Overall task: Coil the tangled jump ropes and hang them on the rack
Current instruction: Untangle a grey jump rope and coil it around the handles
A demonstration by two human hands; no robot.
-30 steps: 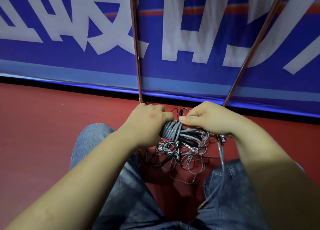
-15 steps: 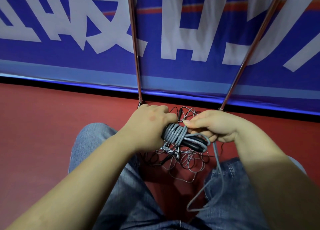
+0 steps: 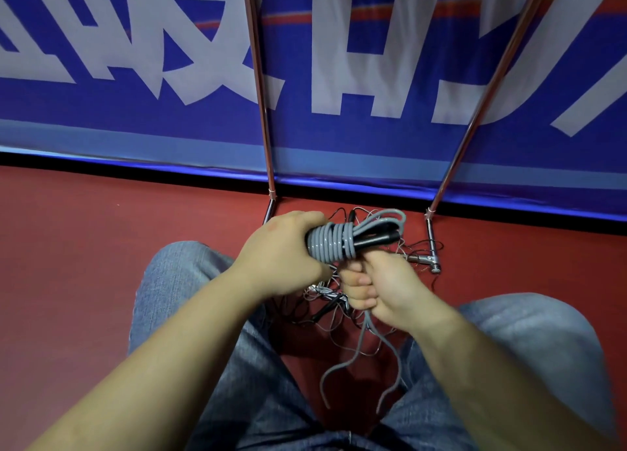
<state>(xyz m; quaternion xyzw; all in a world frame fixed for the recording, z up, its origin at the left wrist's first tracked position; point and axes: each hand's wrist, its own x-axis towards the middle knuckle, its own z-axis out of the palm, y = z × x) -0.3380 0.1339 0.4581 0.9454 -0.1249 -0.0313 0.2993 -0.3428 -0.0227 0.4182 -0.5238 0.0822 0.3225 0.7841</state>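
Observation:
My left hand [image 3: 283, 252] grips one end of a grey jump rope bundle [image 3: 334, 245], whose cord is wound in tight turns around its black handles [image 3: 376, 238]. My right hand [image 3: 380, 286] is just below the bundle, fingers curled round the loose grey cord [image 3: 359, 345], which hangs down in a loop between my knees. On the red floor under both hands lies a tangle of thin ropes [image 3: 334, 306] with black handles. The rack's two metal poles [image 3: 261, 94] rise behind it.
A blue banner wall [image 3: 373, 60] with large white letters stands close behind the rack. The rack's foot bar [image 3: 431, 247] lies on the red floor right of the tangle. My knees in jeans [image 3: 176, 281] frame the pile on both sides.
My right hand has dropped from the top of the bundle to below it, pulling the grey cord down. The bundle has more turns of cord on it, and the loose loop is shorter.

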